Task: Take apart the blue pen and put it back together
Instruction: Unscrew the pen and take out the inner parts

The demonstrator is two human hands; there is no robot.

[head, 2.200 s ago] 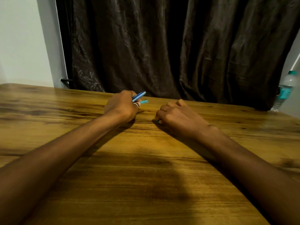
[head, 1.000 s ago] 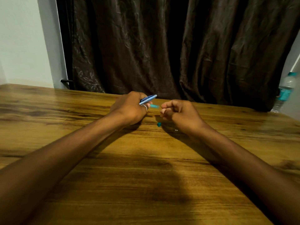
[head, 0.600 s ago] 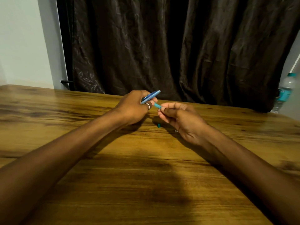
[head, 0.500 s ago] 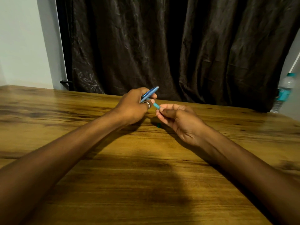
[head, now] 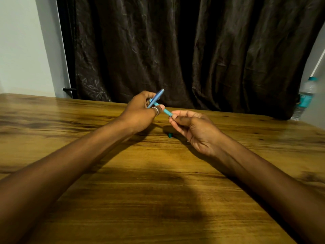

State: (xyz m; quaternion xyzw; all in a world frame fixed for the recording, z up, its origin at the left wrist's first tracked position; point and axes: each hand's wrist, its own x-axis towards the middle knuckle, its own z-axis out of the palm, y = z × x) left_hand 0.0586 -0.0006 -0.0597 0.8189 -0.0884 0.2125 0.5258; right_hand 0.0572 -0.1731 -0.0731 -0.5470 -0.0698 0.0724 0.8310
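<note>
My left hand [head: 140, 111], with a ring on one finger, holds a blue pen piece [head: 157, 97] that slants up to the right above the wooden table [head: 158, 173]. A thin teal tube [head: 164, 110], another part of the pen, runs from the fingers of the left hand down to the right. My right hand [head: 195, 127] pinches the lower end of this tube between thumb and fingertips. A small teal pen part [head: 169, 135] lies on the table beneath and between the two hands.
A dark curtain [head: 175, 50] hangs behind the far edge of the table. A clear water bottle [head: 304, 97] with a teal cap and label stands at the far right, beyond the table's corner. A pale wall is at the left.
Both hands rose from the table and came together. The right hand left a small teal part on the table and took hold of the teal tube's end; the blue piece tilted upward.
</note>
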